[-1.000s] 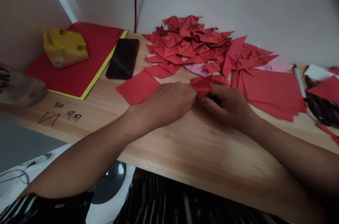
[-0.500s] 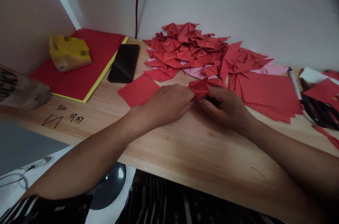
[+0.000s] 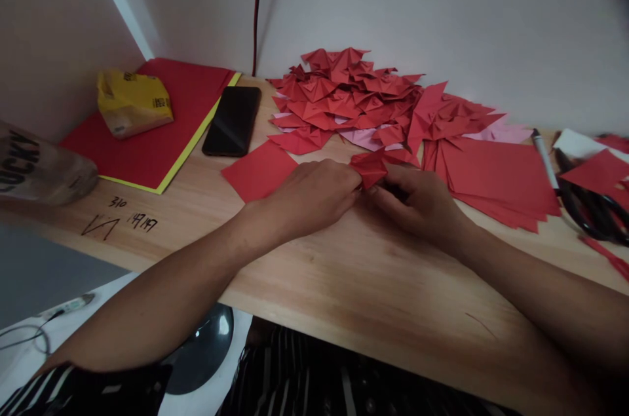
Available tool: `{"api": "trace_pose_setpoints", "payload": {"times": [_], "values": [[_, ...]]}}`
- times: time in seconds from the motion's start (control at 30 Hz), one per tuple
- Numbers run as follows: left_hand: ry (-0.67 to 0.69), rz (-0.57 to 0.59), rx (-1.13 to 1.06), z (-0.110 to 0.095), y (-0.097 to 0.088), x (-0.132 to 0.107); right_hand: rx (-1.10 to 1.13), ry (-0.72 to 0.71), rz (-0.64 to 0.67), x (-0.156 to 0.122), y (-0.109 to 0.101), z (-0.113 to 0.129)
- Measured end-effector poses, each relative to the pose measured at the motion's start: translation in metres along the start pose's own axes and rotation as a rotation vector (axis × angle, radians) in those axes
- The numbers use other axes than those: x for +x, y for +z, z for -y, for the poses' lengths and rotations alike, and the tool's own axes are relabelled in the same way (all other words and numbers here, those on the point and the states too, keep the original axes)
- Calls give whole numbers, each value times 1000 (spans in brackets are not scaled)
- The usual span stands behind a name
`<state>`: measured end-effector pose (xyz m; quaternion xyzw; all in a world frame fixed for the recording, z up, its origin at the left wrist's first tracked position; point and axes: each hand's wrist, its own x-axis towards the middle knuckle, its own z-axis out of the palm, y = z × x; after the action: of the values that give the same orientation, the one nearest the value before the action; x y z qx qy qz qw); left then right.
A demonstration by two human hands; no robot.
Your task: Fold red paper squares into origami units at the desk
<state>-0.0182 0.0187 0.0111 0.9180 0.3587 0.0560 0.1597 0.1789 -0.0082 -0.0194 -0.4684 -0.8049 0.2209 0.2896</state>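
Note:
Between my hands is a piece of folded red paper, its creased points sticking up over my fingers. My left hand pinches it from the left, back of the hand up. From the right, my right hand grips the same paper with thumb and fingers; some of its fingertips are hidden behind the fold. A flat red paper square lies partly under my left hand and wrist. Behind my hands rises a heap of folded red paper pieces, with pink ones among them.
On the right lie a stack of red paper squares, a marker and black-handled scissors. On the left are a phone, red and yellow sheets, a yellow packet and a clear bottle-like container.
The view has shifted very slightly, so everything sits a little lower. Both hands keep their hold on the folded red paper, nearly unmoved.

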Motion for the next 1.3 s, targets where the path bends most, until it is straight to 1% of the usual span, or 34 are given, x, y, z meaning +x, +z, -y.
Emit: {"api": "trace_pose_setpoints", "payload": {"times": [0.2,0.43,0.6,0.77,0.87,0.97,1.03,1.13,1.3], "values": [[5,0,-18,1,0,0,23,6,7,0,0,0],[-16,15,-21,0,0,0,-1,-10,-6,0,0,0],[7,-7,-25,1,0,-1,21,-10,4,1,0,2],[21,-28,-13,3,3,-1,-14,-43,21,1,-1,1],[50,-52,13,5,6,-1,-46,-69,-2,-1,0,-3],[63,-51,41,4,6,-2,-41,-99,-48,-1,2,-6],[58,-42,52,3,5,-2,-38,-109,-46,-1,2,-6],[49,-38,53,2,4,-3,-46,-105,-38,-1,1,-5],[66,-72,-2,5,6,-1,-41,-83,-29,-1,1,-3]]}}
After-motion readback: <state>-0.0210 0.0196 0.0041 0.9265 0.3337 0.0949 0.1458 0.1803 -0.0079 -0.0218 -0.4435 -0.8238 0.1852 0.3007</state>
